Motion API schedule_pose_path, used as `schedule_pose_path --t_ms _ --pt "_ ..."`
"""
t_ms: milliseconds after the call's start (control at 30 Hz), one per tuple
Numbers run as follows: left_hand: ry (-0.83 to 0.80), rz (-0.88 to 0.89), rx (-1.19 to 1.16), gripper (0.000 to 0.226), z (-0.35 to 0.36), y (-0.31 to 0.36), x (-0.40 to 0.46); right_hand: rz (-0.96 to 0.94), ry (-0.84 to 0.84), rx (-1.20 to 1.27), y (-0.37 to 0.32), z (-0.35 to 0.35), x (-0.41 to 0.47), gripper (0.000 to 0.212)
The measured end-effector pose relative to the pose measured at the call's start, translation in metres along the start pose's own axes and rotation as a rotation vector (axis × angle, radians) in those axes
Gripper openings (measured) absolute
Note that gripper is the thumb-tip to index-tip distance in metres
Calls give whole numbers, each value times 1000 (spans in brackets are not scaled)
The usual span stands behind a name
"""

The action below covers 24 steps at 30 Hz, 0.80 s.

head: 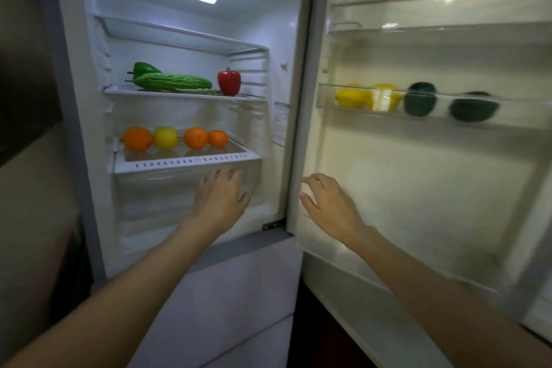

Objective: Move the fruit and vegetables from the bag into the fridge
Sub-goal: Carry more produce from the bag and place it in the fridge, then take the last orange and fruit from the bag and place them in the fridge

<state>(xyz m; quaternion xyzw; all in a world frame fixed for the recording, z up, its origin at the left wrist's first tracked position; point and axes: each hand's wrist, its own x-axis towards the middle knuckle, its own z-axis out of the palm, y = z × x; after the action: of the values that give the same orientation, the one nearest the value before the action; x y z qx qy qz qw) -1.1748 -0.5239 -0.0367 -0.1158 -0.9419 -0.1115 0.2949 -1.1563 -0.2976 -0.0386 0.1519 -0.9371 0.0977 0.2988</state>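
Door smeared by blur, right side cut by edge; dark fruit in door bin unidentifiable.

Peppers, gourd, citrus sit on fridge shelves.

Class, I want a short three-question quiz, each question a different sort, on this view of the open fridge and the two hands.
1. True or false: the red pepper stands on the same shelf as the bitter gourd.
2. How many round fruits sit in a row on the shelf above the crisper drawer?
3. Multiple choice: the door rack holds A) two lemons and two dark green fruits; B) four oranges; C) nothing.

Key
1. True.
2. Four: three orange, one yellow.
3. A: lemons, dark green fruits.
Neither the left hand nor the right hand holds anything.
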Motion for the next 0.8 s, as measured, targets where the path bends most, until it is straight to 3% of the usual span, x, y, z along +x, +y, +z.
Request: schedule_pose_path --t_ms 167,367,600,800 --pt "-24 146 -61 47 0 72 -8 121 56 -123 38 -59 -66 40" --pt "-53 376 -250 48 11 220 -29 381 95 -261 103 -147 -189 39" --pt "-152 671 -490 45 2 414 -128 800 103 -451 160 -279 -399 43" --pt "-233 880 -626 48 -17 551 -229 1173 94 -514 161 -374 -576 48"
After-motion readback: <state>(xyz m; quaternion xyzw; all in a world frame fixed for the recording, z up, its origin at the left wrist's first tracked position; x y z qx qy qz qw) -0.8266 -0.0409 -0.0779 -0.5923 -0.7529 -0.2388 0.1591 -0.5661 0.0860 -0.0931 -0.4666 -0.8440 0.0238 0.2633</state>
